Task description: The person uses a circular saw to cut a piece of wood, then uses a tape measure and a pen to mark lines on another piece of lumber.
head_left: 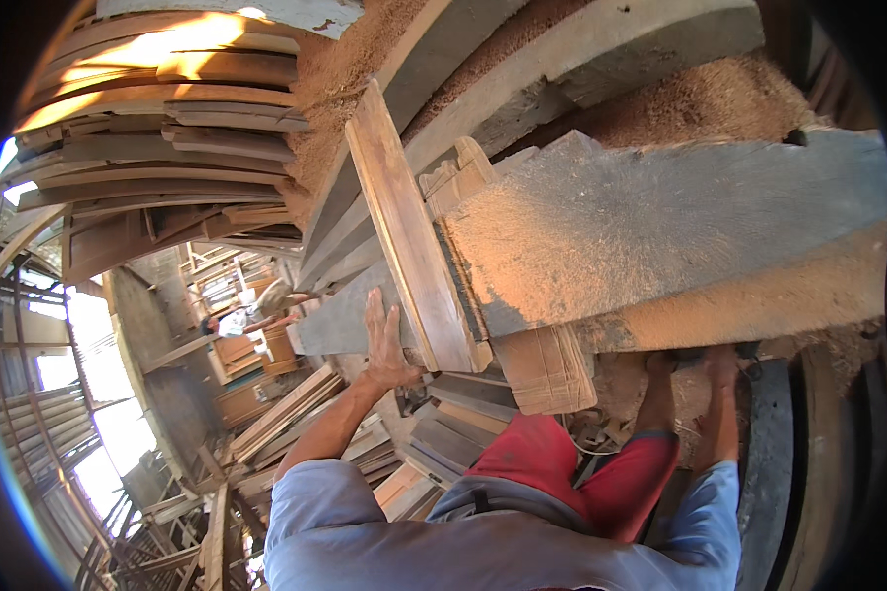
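Note:
My left hand (385,342) lies with fingers stretched out on a grey, weathered board (335,313), its thumb close to the lower end of a narrow brown plank (404,222). That plank rests crosswise over the work. To its right, a broad grey board (650,212) is dusted with orange sawdust along its near edge and left end. A brown, layered flat piece (542,369) sticks out beneath the boards towards me. My right hand (724,357) reaches down at the near edge of the broad board. Its fingers are hidden, and a dark thing beside it is too unclear to name.
Thick curved timbers (601,59) lie beyond the boards amid heaped sawdust (695,103). Stacked planks (158,148) fill the far left. Loose offcuts (443,433) lie near my legs, with long beams (767,463) at right. Another person (238,320) is in the background at left.

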{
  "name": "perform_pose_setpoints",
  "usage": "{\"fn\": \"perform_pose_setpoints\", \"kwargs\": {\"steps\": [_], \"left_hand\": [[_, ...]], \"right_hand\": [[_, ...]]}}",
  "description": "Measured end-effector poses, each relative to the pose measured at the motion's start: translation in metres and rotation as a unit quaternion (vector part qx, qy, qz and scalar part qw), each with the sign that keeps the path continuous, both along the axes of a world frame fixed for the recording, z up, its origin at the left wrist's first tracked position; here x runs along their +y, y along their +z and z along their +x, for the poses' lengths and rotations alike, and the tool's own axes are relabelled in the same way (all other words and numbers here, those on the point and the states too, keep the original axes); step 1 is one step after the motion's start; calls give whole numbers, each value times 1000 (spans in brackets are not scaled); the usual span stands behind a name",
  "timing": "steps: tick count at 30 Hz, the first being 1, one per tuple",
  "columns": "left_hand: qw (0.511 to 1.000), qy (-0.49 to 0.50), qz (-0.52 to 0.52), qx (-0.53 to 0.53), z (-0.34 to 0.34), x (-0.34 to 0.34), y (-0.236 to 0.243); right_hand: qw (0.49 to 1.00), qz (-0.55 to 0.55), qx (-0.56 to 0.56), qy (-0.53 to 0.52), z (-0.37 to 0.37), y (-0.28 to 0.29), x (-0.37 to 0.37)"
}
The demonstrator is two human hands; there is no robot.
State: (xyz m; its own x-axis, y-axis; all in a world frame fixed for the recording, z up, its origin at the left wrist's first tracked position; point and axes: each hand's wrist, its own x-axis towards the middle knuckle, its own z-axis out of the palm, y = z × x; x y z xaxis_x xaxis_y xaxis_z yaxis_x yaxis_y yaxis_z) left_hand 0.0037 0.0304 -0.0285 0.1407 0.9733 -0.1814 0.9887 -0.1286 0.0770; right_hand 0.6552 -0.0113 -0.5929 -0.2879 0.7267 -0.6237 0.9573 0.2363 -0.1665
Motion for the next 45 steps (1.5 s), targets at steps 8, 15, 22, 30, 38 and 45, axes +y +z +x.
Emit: {"fn": "perform_pose_setpoints", "kwargs": {"steps": [8, 15, 22, 30, 38, 45], "left_hand": [[998, 57, 2, 13, 7, -18, 21], [998, 69, 0, -12, 7, -15, 25], [994, 66, -53, -69, 7, -6, 37], [984, 75, 1, -161, -12, 5, 32], [957, 164, -205, -125, -46, 106, 51], [965, 187, -149, -110, -41, 99, 43]], "right_hand": [[831, -40, 341, -439, -96, 412, 137], [664, -96, 511, -537, -224, 540, 169], [656, -20, 471, -590, -328, 537, 229], [503, -50, 538, -674, -337, 502, 235], [419, -76, 600, -677, -326, 498, 229], [454, -76, 594, -659, -287, 542, 194]]}}
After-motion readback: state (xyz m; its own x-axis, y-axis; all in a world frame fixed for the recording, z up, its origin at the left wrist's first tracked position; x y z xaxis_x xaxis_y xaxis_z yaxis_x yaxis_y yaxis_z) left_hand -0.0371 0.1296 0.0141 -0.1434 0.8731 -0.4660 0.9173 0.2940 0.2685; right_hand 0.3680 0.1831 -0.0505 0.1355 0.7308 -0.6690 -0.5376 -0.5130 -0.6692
